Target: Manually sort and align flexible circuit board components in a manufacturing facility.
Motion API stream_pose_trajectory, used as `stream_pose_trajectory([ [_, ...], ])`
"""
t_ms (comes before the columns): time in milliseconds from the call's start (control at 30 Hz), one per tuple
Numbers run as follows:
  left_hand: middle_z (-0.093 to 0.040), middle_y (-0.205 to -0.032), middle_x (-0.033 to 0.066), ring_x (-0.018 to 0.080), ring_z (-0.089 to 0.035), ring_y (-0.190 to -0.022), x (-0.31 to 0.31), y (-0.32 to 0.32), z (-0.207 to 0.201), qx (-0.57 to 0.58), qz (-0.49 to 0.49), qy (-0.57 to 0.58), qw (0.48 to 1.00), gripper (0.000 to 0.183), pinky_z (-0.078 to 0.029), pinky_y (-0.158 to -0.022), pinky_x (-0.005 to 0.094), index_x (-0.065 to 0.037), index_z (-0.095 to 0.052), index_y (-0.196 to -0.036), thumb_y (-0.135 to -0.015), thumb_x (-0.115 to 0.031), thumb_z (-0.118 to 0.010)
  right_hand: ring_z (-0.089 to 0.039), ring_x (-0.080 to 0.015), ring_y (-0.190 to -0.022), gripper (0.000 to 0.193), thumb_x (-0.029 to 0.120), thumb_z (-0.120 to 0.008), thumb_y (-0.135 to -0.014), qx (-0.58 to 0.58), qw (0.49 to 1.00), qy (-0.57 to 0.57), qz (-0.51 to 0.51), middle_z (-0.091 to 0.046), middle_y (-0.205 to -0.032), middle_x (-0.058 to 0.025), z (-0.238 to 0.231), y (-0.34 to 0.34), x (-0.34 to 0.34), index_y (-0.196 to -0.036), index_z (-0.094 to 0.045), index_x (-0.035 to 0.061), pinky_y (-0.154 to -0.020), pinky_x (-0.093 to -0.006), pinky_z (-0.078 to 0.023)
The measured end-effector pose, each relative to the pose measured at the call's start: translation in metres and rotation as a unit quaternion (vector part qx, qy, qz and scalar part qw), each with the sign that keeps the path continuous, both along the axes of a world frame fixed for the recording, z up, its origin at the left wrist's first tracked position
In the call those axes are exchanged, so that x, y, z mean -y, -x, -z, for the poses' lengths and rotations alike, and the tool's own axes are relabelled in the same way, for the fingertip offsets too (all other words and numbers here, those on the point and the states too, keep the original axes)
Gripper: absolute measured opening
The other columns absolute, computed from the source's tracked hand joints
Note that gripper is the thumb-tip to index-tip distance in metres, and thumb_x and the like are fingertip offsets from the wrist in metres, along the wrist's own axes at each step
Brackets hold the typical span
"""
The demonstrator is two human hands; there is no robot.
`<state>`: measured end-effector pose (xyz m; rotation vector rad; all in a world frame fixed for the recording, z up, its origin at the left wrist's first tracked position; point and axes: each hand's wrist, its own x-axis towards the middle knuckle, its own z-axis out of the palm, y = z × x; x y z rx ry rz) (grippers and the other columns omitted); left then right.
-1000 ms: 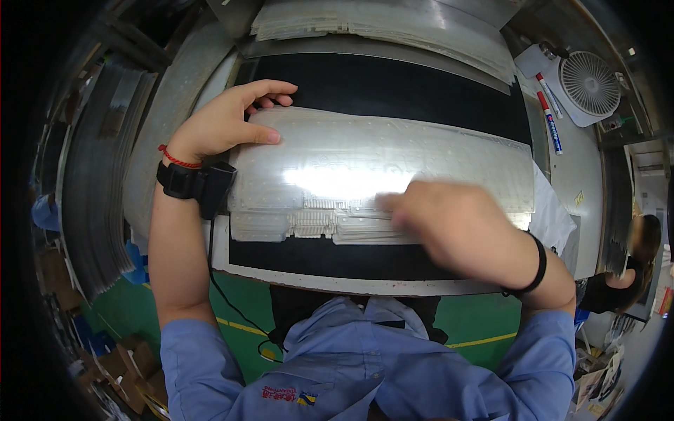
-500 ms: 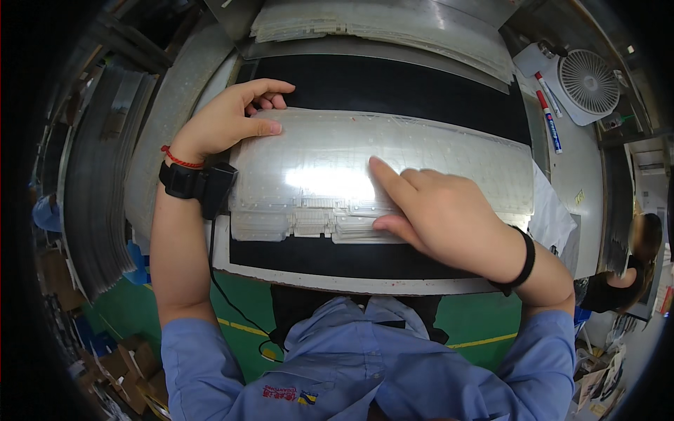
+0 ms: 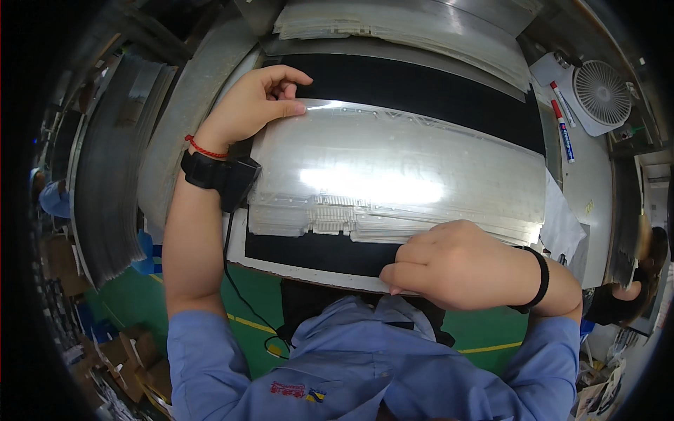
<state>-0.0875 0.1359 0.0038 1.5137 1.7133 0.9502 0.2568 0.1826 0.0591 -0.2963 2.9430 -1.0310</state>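
stack of clear, flat, elongated plastic sheets (image 3: 393, 161): one, laid lengthwise before the person on a black, flat, rectangular mat (image 3: 449, 98), which covered much of a pale-edged worktop (image 3: 302, 275). a bright glare crossed its upper face. near edges staggered, lower layers jutting out past the top one; comb-like slots (image 3: 331, 217) showed there, left of the middle.

left hand (image 3: 249, 105): one, at the stack's far left corner. thumb lay at the top sheet's edge, index finger reached out above the mat, other fingers were curled; whether they gripped the sheets from beneath could not be told. on the wrist, a thin, red, braided cord (image 3: 206, 150) and a black, boxy, strapped device (image 3: 239, 182).

right hand (image 3: 449, 266): one, well apart from the left. it was curled, overlapping the stack's near edge in this view and reaching the worktop's front edge; fingertips were largely hidden, so whether they clasped anything could not be told. on the wrist, a narrow black band (image 3: 543, 281).

second stack of pale, translucent sheets (image 3: 407, 21): one, beyond the mat.

round, white, grilled fan (image 3: 602, 91): one, at far right. near it, a white-and-blue, red-capped marker (image 3: 567, 144).

crumpled, white, thin sheet (image 3: 562, 217): one, just beside the stack's right end.
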Motion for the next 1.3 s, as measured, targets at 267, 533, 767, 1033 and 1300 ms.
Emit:
stream_pose_trajectory([
  [267,-0.064,-0.083,-0.0031,0.0039,-0.057,-0.072,0.004,0.018,-0.005,0.165,-0.03,0.017,0.986,0.031,-0.047,-0.064,0.0186,-0.002,-0.065,-0.117,-0.091,-0.018,-0.069,-0.062,-0.0224,-0.069,0.011,0.016,-0.069,-0.088,-0.061,0.988,-0.022,0.143,-0.061,-0.079,-0.0065,-0.017,-0.002,-0.027,-0.091,-0.063,0.007,-0.06,-0.0309,-0.048],
  [533,-0.065,-0.085,-0.0038,-0.0005,-0.055,-0.066,0.01,0.026,-0.011,0.155,0.018,0.081,0.984,0.035,-0.043,-0.055,0.0133,-0.003,-0.063,-0.119,-0.097,-0.03,-0.062,-0.055,-0.007,-0.067,0.007,0.006,-0.057,-0.096,-0.139,0.904,0.046,0.403,-0.059,-0.076,-0.0016,-0.037,-0.03,-0.07,-0.097,-0.063,0.0021,-0.059,-0.0215,-0.043],
  [767,-0.064,-0.081,-0.0019,0.0012,-0.056,-0.059,0.004,0.012,-0.013,0.196,0.013,0.103,0.975,0.032,-0.041,-0.049,0.0145,-0.001,-0.059,-0.121,-0.101,-0.025,-0.055,-0.047,-0.004,-0.062,0.022,0.023,-0.053,-0.103,-0.245,0.785,0.182,0.538,-0.054,-0.072,0.0024,0.005,-0.086,-0.15,-0.095,-0.06,0.004,-0.056,-0.0191,-0.037],
  [1033,-0.066,-0.098,0.0049,0.0001,-0.05,-0.06,0.0,0.037,0.008,0.266,-0.075,-0.017,0.961,0.029,-0.039,-0.05,0.0126,-0.001,-0.055,-0.126,-0.103,-0.018,-0.052,-0.046,-0.0034,-0.062,0.023,0.024,-0.056,-0.102,-0.281,0.709,0.271,0.587,-0.058,-0.08,0.0016,0.029,-0.113,-0.192,-0.102,-0.062,0.0023,-0.057,-0.0182,-0.037],
  [1300,-0.06,-0.129,0.0118,0.0095,-0.06,-0.099,-0.009,0.008,-0.007,0.356,-0.197,-0.112,0.907,0.048,-0.05,-0.08,0.0158,-0.001,-0.042,-0.144,-0.104,-0.023,-0.052,-0.051,-0.0045,-0.068,0.025,0.024,-0.058,-0.1,-0.217,0.747,0.196,0.597,-0.061,-0.084,0.0013,0.025,-0.109,-0.182,-0.111,-0.065,0.0031,-0.061,-0.0186,-0.041],
])
